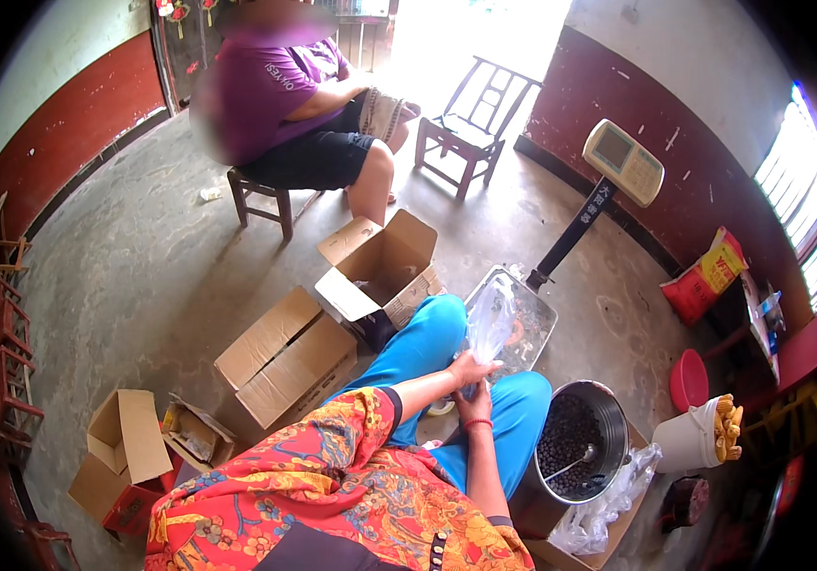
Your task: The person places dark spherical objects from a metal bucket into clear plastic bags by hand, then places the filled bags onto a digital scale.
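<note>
A clear plastic bag (492, 321) rises from between my knees, its upper part puffed out and its neck gathered in my fingers. My left hand (474, 368) grips the neck from above. Just below it, my right hand (476, 404), with a red cord at the wrist, holds the lower part, which my fingers partly hide. What the bag contains there cannot be made out. Right of my knee stands a metal bucket (621, 421) of small dark round pieces (567, 435). A metal ladle (579, 459) rests in it. Beyond the bag is a platform scale (533, 328) with a display head (622, 160).
An open carton (415, 239) and a flap-topped carton (287, 357) stand ahead and left. Smaller cartons (123, 457) are at lower left. Plastic bags (604, 510) lie beside the bucket, near a white pail (683, 439) of corn cobs. A seated person (294, 107) and a wooden chair (462, 135) are farther off.
</note>
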A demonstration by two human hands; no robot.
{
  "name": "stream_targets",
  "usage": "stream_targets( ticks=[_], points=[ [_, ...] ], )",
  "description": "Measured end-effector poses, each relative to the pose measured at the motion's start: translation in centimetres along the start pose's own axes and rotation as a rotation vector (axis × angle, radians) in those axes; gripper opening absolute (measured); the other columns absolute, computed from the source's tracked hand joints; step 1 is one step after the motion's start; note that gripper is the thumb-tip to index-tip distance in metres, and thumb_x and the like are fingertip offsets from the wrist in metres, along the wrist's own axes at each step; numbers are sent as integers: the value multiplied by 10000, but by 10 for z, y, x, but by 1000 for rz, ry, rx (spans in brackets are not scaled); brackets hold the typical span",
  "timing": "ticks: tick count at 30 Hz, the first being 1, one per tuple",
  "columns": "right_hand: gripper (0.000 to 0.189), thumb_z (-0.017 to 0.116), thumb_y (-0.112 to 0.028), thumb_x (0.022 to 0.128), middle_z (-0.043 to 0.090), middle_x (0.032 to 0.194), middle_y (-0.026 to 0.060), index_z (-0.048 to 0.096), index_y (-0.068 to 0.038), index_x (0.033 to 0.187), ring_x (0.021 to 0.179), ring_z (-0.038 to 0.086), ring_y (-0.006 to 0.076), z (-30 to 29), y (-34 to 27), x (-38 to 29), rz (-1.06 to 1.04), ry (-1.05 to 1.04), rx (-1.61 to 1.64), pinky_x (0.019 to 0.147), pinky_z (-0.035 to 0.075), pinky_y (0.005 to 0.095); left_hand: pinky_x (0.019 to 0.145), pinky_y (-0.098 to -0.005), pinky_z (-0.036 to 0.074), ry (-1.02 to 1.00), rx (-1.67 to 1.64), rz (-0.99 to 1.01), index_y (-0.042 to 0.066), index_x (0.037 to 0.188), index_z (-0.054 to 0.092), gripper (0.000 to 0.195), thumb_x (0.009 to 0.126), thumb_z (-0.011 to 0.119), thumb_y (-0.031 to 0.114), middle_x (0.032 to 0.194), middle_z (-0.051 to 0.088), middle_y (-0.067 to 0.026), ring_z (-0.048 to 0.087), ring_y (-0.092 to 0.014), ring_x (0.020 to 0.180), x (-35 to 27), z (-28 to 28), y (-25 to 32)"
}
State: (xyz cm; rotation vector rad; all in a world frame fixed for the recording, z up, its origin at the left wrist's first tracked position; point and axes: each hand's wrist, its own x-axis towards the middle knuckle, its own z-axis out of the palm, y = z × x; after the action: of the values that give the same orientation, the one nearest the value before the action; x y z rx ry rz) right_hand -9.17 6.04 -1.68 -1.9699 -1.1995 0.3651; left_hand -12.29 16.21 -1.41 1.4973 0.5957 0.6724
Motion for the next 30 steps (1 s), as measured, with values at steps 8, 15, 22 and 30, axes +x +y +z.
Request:
stream_targets(
  ticks=[8,15,22,30],
  points=[
    [543,698,-229,620,520,996,196,470,-16,1064,948,503,348,1,6,0,14,0,-27,797,409,388,511,-300,437,-4,1,6,2,772,568,229,770,595,230,615,559,-61,524,-134,555,-3,3,4],
    [569,690,-236,638,527,1068,191,459,-35,1117,998,498,337,1,6,1,38,-48,5,828,404,376,565,-311,439,-37,146,152,6,820,581,250,742,628,238,678,589,-63,538,-135,616,1,-1,-3],
    [584,693,-248,636,527,1071,186,449,-39,1125,996,499,338,2,8,0,44,-35,-25,825,405,381,558,-315,438,-41,88,41,15,798,583,238,728,628,237,650,583,-70,536,-133,598,2,-1,-7],
    [590,693,-264,631,530,1058,190,450,-42,1121,990,497,347,3,8,1,36,-32,-34,819,406,389,549,-302,432,-59,167,106,20,798,584,211,722,626,212,641,581,-53,527,-119,588,3,-3,-8]
  ],
)
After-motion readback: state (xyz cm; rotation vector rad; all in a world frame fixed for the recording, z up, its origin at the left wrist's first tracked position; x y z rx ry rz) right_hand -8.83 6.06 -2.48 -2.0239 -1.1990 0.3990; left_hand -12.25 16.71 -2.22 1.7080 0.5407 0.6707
